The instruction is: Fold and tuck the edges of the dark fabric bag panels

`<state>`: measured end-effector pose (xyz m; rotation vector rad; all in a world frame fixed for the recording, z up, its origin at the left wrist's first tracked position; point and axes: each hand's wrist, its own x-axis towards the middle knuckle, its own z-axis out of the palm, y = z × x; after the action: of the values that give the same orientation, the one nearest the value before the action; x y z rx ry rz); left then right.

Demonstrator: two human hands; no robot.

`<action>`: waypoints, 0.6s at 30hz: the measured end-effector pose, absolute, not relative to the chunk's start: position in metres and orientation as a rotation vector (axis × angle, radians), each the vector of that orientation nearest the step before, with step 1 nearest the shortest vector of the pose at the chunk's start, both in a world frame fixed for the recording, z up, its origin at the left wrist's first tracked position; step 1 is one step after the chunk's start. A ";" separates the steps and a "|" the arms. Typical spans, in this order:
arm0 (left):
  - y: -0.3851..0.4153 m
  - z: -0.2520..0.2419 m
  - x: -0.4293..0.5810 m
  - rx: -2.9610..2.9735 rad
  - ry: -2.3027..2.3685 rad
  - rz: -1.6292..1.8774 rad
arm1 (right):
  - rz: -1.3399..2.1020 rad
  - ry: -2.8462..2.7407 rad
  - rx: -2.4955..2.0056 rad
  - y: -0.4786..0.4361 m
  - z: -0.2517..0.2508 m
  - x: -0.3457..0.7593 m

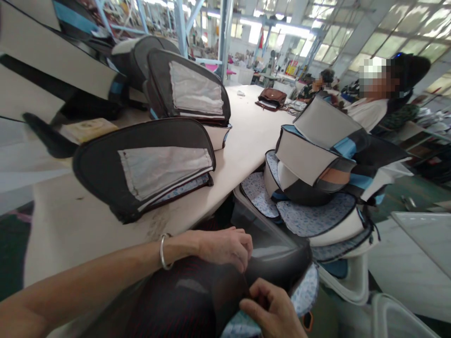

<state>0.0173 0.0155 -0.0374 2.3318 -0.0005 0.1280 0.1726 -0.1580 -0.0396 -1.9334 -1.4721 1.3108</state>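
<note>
Some dark material cropped below | right hand pinching it | left hand: grip hidden

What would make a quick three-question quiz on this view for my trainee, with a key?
1. Multiple choice: which wrist wears the silver bangle? A) right B) left C) neither
2. True or false: the brown bag lies on the pale table.
3. Fill the gap: the left grip and the right grip are both at the ____-coloured material, in front of the table's near edge. (pale / dark)

Key: 1 B; 2 true; 3 dark
</note>
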 end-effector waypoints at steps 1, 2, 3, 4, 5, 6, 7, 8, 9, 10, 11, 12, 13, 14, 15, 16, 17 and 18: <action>0.015 -0.039 0.018 2.317 -0.001 0.144 | 1.330 -1.489 -1.895 -0.157 -0.039 0.174; 0.015 -0.041 0.018 2.302 0.004 0.162 | 1.342 -1.504 -1.855 -0.156 -0.040 0.175; 0.013 -0.042 0.018 2.289 0.014 0.176 | 1.349 -1.518 -1.820 -0.155 -0.040 0.176; 0.012 -0.043 0.017 2.279 0.025 0.187 | 1.351 -1.528 -1.795 -0.154 -0.041 0.177; 0.011 -0.043 0.017 2.272 0.032 0.198 | 1.348 -1.534 -1.786 -0.154 -0.042 0.177; 0.010 -0.043 0.016 2.264 0.032 0.211 | 1.347 -1.539 -1.789 -0.153 -0.044 0.177; 0.009 -0.043 0.015 2.259 0.029 0.226 | 1.347 -1.549 -1.797 -0.152 -0.045 0.177; 0.008 -0.043 0.015 2.260 0.030 0.244 | 1.339 -1.564 -1.811 -0.151 -0.046 0.176; 0.009 -0.042 0.013 2.269 0.034 0.264 | 1.323 -1.584 -1.829 -0.150 -0.047 0.174; 0.009 -0.043 0.012 2.286 0.038 0.273 | 1.298 -1.609 -1.851 -0.150 -0.048 0.172; 0.010 -0.043 0.011 2.309 0.044 0.267 | 1.271 -1.641 -1.870 -0.150 -0.048 0.169; 0.012 -0.043 0.010 2.334 0.050 0.239 | 1.243 -1.677 -1.884 -0.149 -0.047 0.167; 0.015 -0.043 0.008 2.351 0.052 0.191 | 1.221 -1.713 -1.889 -0.149 -0.046 0.165; 0.017 -0.043 0.008 2.352 0.047 0.130 | 1.205 -1.747 -1.887 -0.149 -0.044 0.164; 0.020 -0.042 0.007 2.333 0.035 0.065 | 1.195 -1.776 -1.879 -0.149 -0.042 0.164; 0.023 -0.041 0.008 2.299 0.027 0.008 | 1.189 -1.798 -1.867 -0.149 -0.039 0.165; 0.025 -0.039 0.008 2.253 0.022 -0.030 | 1.188 -1.816 -1.855 -0.149 -0.035 0.169; 0.027 -0.036 0.010 2.197 0.010 -0.045 | 1.190 -1.831 -1.842 -0.148 -0.030 0.174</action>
<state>0.0098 0.0271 -0.0356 2.1969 0.0103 -0.0450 0.1735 -0.1478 -0.0299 -1.8419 -1.8314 1.1903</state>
